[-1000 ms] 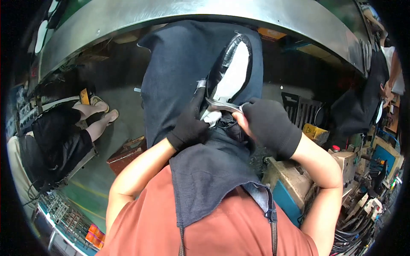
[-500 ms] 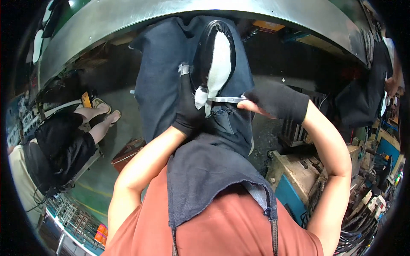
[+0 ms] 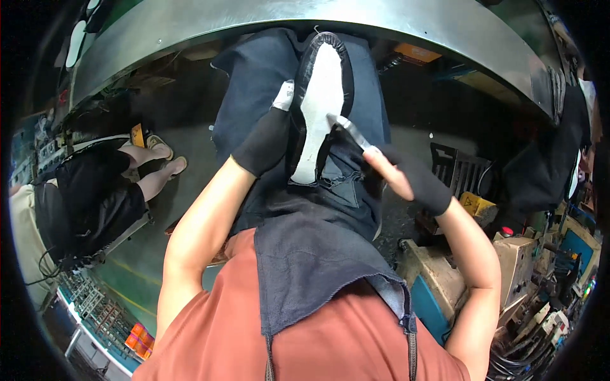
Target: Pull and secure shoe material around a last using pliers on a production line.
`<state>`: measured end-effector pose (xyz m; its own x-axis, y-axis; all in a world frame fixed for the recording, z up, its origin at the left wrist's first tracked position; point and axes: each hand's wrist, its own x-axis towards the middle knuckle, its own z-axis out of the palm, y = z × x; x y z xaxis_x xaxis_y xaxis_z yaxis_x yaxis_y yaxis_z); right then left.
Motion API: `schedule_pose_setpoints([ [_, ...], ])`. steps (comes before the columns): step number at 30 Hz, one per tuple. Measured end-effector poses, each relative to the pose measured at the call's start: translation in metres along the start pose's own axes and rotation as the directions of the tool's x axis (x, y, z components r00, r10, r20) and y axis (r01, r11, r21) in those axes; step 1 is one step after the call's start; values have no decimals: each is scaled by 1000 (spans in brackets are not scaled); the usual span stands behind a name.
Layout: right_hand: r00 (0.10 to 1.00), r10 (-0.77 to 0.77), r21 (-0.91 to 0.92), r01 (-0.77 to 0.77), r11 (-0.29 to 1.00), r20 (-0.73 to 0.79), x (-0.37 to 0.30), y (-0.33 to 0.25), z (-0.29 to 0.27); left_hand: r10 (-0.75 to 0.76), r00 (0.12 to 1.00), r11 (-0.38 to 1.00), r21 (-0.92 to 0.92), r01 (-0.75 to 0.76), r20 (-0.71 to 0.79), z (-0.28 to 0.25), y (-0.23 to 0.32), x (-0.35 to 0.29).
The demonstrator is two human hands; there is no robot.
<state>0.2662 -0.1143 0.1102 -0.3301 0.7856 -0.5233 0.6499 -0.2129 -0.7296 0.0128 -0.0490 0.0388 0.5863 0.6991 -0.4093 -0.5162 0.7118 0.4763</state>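
A black shoe (image 3: 326,95) lies sole-up along my lap, its toe pointing away and its white underside facing me. Along its left side, my left hand (image 3: 270,136) grips it; that hand wears a black fingerless glove, with white tape round the thumb, and its other fingers are hidden. My right hand (image 3: 410,174), also in a black glove, is closed round a slim silver metal tool (image 3: 354,132), whose exact kind I cannot make out. The tool's tip is over the right edge of the white underside; whether it touches is unclear.
A metal bench edge (image 3: 279,16) curves across just beyond my knees. Another person's legs (image 3: 149,174) are at the left. Right of me stand a worn machine box (image 3: 435,270), a dark slatted crate (image 3: 451,165) and a tangle of cables (image 3: 527,349). A dark apron (image 3: 324,267) covers my front.
The shoe has straightened, showing its whole underside. My left hand has turned along its side. A whitish piece near the heel no longer shows there. The tool has swung up to the shoe's middle.
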Motion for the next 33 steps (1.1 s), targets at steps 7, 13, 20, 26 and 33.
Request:
schedule_pose_setpoints([
  [7, 877, 199, 639, -459, 618, 437, 31, -27, -16, -66, 998, 978, 200, 65, -1, 12, -9, 4],
  [13, 749, -637, -844, 211, 492, -184, 1, -20, -40, 507, 862, 484, 831, -274, -12, -2, -52, 22],
  [20, 952, -290, -464, 299, 834, 93, -31, -94, 0, 237, 971, 717, 668, -198, 33, 20, -13, 8],
  [26, 982, -189, -315, 177, 932, -8, 6, -22, -7, 7, 999, 968, 252, -18, 43, 11, 11, 9],
  [33, 972, 119, 75, -105, 992, -202, -41, -33, -32, 363, 927, 577, 803, -149, -89, 27, -7, 20],
])
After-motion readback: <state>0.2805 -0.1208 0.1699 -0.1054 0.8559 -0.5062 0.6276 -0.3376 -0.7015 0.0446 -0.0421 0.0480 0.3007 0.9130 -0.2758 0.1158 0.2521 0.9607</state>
